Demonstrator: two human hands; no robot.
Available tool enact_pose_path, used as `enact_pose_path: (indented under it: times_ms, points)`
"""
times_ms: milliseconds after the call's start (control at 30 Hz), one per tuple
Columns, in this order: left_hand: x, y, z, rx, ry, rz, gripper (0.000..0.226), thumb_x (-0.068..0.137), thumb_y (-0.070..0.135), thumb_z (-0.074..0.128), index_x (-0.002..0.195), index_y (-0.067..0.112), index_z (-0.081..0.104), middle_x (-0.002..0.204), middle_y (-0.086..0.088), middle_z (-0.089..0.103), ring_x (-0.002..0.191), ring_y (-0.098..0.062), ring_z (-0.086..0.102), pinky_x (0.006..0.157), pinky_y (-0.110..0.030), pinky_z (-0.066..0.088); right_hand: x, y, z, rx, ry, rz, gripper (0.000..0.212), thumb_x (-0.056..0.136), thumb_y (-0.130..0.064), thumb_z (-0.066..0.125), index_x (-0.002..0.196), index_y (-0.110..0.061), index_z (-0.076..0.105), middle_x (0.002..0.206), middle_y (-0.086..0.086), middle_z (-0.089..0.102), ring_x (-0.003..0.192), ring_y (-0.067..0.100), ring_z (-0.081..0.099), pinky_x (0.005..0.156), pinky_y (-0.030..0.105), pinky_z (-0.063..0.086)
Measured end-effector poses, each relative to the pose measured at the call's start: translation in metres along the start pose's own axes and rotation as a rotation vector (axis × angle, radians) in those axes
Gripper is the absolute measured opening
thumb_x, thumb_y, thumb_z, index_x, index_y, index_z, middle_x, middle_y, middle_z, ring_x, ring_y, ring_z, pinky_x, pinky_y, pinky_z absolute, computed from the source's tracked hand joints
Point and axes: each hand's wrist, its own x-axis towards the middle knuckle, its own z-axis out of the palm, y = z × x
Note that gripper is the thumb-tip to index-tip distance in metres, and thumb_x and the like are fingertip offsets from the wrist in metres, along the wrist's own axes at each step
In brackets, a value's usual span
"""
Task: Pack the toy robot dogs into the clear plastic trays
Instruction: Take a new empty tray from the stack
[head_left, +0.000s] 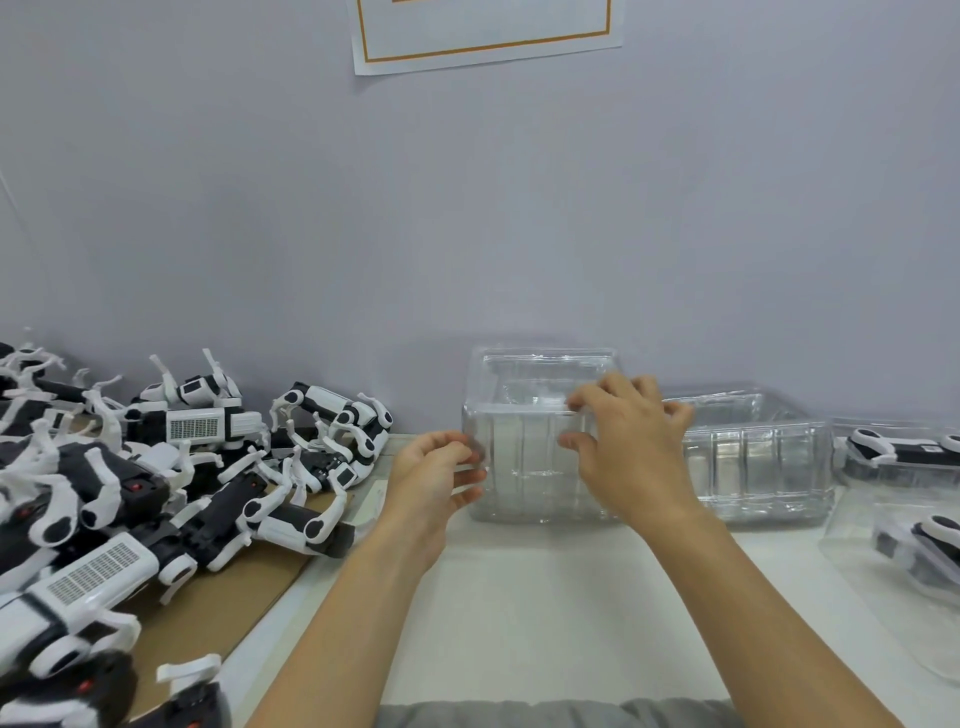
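A stack of clear plastic trays stands at the middle of the table against the wall. My left hand pinches the stack's left front corner between thumb and curled fingers. My right hand reaches over the stack's right side, its fingers curled on the top tray's rim and the thumb on the front wall. A heap of black and white toy robot dogs lies on the left, about a hand's width from my left hand.
The dogs lie on a brown cardboard sheet. A second stack of clear trays stands right of the first. At the far right, clear trays hold dogs. A paper sheet hangs on the wall.
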Motion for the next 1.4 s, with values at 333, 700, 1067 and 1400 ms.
enact_pose_path:
  times_ms: [333,700,1067,1400]
  points:
    - [0.004,-0.015,-0.002,0.38,0.056,0.257,0.052,0.076,0.009,0.085,0.105,0.023,0.045,0.102,0.0,0.055,0.081,-0.014,0.061,0.073,-0.03,0.052,0.003,-0.007,-0.011,0.324,0.137,0.029,0.017,0.087,-0.011,0.07,0.095,-0.026,0.07,0.096,-0.016,0.051,0.097,0.007,0.051,0.083,0.029,0.013]
    - [0.0,-0.008,0.006,0.394,0.121,0.385,0.02,0.087,0.03,0.076,0.103,0.023,0.065,0.103,0.01,0.065,0.095,-0.009,0.061,0.077,-0.025,0.051,0.018,-0.019,-0.057,0.872,0.352,0.105,0.012,0.095,-0.03,0.066,0.098,-0.027,0.055,0.092,-0.01,0.062,0.082,0.011,0.065,0.07,0.025,0.049]
    - [-0.026,0.048,0.031,0.165,-0.107,0.657,0.026,0.09,0.036,0.064,0.103,0.015,0.07,0.081,0.004,0.076,0.081,-0.013,0.071,0.076,-0.025,0.058,0.007,-0.038,-0.037,1.146,-0.012,0.112,0.012,0.099,-0.028,0.06,0.097,-0.021,0.052,0.096,0.003,0.068,0.068,0.008,0.071,0.061,0.014,0.048]
    - [-0.03,0.056,0.029,0.206,-0.12,0.59,0.025,0.103,0.019,0.052,0.092,0.018,0.075,0.091,-0.009,0.077,0.083,-0.026,0.072,0.074,-0.03,0.058,0.009,-0.033,-0.039,1.289,-0.057,0.182,0.01,0.099,-0.024,0.059,0.1,-0.015,0.062,0.081,0.002,0.071,0.069,0.02,0.073,0.066,0.029,0.055]
